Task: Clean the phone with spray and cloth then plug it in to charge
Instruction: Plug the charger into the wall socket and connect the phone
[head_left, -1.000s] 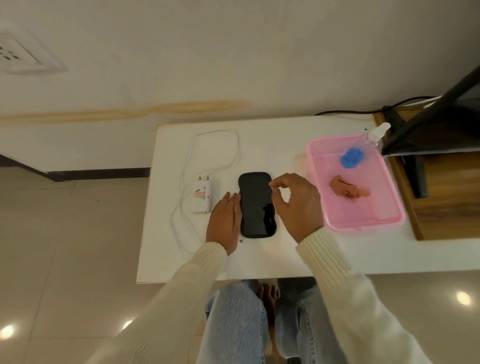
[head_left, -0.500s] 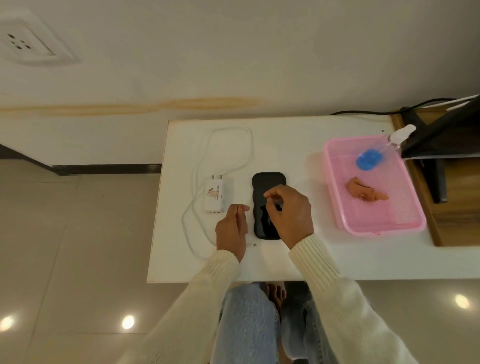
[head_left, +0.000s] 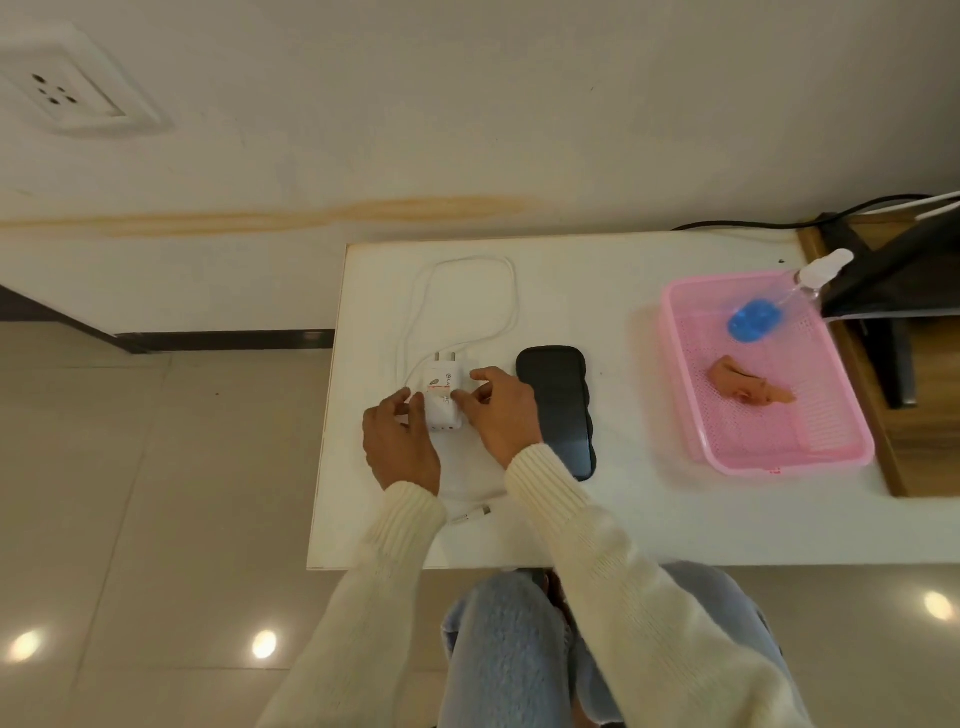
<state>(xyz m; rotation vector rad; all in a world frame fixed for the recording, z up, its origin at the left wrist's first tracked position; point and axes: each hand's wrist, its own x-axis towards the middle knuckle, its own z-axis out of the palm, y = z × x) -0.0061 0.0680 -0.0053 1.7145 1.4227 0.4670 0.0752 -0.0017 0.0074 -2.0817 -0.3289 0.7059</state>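
Observation:
A black phone (head_left: 558, 400) lies flat on the white table (head_left: 623, 519), screen up. Just left of it sits a white charger adapter (head_left: 441, 397) with its white cable (head_left: 467, 291) looped toward the wall. My left hand (head_left: 397, 441) touches the adapter's left side and my right hand (head_left: 501, 410) pinches its right side. The cable's loose plug end (head_left: 475, 514) lies near the table's front edge, below my hands. A spray bottle (head_left: 779, 306) with blue liquid and a peach cloth (head_left: 748, 387) lie in the pink tray (head_left: 779, 460).
A wall socket (head_left: 65, 96) sits on the wall at the far upper left, beyond the table. A dark monitor stand (head_left: 883, 291) and wooden desk (head_left: 924, 415) border the right. My knees in jeans (head_left: 519, 649) are under the table's front edge.
Both hands left the phone and moved left onto the charger adapter. The phone stays flat on the table. The camera view shifted left.

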